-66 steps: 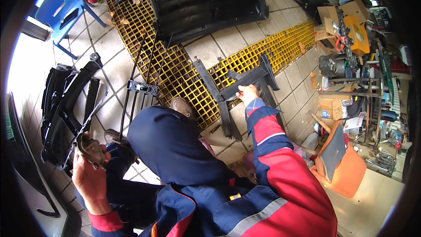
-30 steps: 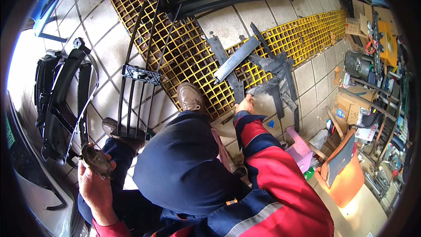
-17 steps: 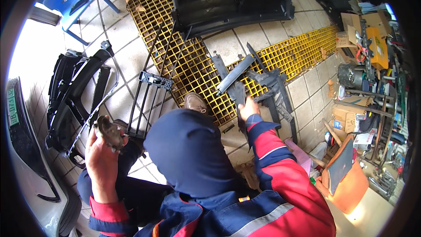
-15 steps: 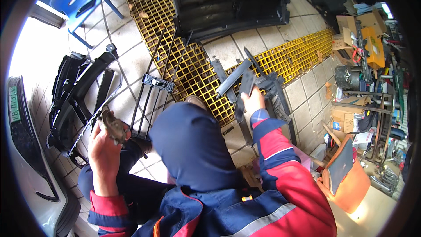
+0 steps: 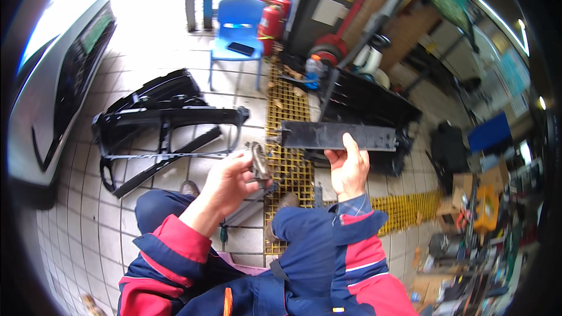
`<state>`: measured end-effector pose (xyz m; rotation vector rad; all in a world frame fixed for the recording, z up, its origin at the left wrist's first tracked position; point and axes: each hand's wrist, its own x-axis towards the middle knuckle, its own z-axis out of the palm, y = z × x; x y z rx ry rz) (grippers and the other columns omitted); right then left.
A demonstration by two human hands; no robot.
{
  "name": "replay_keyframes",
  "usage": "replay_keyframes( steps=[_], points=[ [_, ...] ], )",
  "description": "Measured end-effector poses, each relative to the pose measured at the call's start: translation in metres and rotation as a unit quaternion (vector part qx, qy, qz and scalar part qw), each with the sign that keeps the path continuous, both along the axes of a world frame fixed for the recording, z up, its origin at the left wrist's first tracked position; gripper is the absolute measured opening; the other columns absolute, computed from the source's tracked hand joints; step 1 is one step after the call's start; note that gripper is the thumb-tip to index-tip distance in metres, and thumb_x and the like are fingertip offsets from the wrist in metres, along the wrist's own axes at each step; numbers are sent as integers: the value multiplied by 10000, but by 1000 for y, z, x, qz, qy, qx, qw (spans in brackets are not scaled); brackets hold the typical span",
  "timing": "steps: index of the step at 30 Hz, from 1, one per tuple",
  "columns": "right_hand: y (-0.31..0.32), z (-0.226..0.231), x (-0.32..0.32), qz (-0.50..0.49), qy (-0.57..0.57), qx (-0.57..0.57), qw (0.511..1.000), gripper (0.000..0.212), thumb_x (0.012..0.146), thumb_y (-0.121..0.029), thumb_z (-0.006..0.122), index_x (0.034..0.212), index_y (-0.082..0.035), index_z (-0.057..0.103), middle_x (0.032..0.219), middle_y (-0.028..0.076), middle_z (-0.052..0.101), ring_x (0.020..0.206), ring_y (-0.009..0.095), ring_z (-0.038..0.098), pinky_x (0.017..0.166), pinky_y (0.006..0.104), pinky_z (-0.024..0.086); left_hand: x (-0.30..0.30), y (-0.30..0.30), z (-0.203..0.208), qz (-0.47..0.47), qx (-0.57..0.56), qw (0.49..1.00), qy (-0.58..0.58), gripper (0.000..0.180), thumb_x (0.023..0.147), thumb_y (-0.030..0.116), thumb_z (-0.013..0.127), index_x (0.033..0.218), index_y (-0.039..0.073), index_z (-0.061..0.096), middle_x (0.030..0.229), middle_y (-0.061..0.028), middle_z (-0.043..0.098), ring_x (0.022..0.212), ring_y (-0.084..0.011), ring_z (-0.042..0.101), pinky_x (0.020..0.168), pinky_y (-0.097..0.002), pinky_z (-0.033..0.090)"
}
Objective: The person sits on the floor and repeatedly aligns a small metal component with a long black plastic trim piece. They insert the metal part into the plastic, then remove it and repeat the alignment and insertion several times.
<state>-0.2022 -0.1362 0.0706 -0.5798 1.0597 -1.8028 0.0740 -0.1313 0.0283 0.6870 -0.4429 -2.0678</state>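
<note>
Left hand (image 5: 222, 180) closed around small greyish-brown part (image 5: 260, 162); right hand (image 5: 350, 171) gripping flat dark panel (image 5: 316, 136), thumb on face

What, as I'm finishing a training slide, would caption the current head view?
Left hand holding a small brownish part, right hand gripping a long dark panel, yellow floor grating below.

Left hand (image 5: 223, 182) holds a brownish part (image 5: 259, 162); right hand (image 5: 350, 171), a dark panel (image 5: 316, 136).

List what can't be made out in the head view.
Head view:
Black panel, underside: faces away.
Metal part, far side: turned away in the left hand.
Large black piece: partly behind the panel.
Car: cut off by the left rim.
Tool clutter at lower right: too small, blurred.
</note>
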Motion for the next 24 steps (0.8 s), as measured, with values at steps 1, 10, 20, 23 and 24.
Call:
replay_keyframes(
  steps=[1,10,20,23,24],
  points=[
    [-8,-5,10,37,-15,3,999,143,1057,-145,656,1102,-16,697,1008,113,758,873,219,761,708,341,665,4,0,-2,15,-17,1000,20,373,1030,233,629,1330,14,596,1196,-139,727,1079,-288,734,935,-459,634],
    [-32,-35,47,78,1,62,995,132,1052,-127,636,1121,-15,650,1013,116,741,804,218,751,638,323,658,33,9,-26,71,18,997,39,377,1051,198,538,1383,22,548,1298,-142,677,1191,-286,688,1010,-521,597],
    [-28,-27,56,50,95,49,993,198,1061,-111,613,1185,43,628,1025,142,727,787,229,748,622,337,662,19,11,-23,110,34,993,18,422,1043,207,482,1430,38,509,1282,-120,658,1201,-293,671,1049,-514,575],
    [-20,-22,62,41,223,-1,974,185,1074,-102,596,1114,71,649,969,147,742,729,219,738,627,336,647,19,11,-26,124,49,991,-28,403,1015,165,580,1395,35,551,1203,-114,667,1108,-264,704,983,-455,613],
    [-16,-21,64,39,273,-12,961,188,1077,-101,593,1094,76,654,953,147,745,719,216,736,631,334,642,19,10,-27,127,51,990,-48,400,1006,154,609,1384,33,563,1190,-113,671,1089,-255,711,965,-440,621]
  ],
)
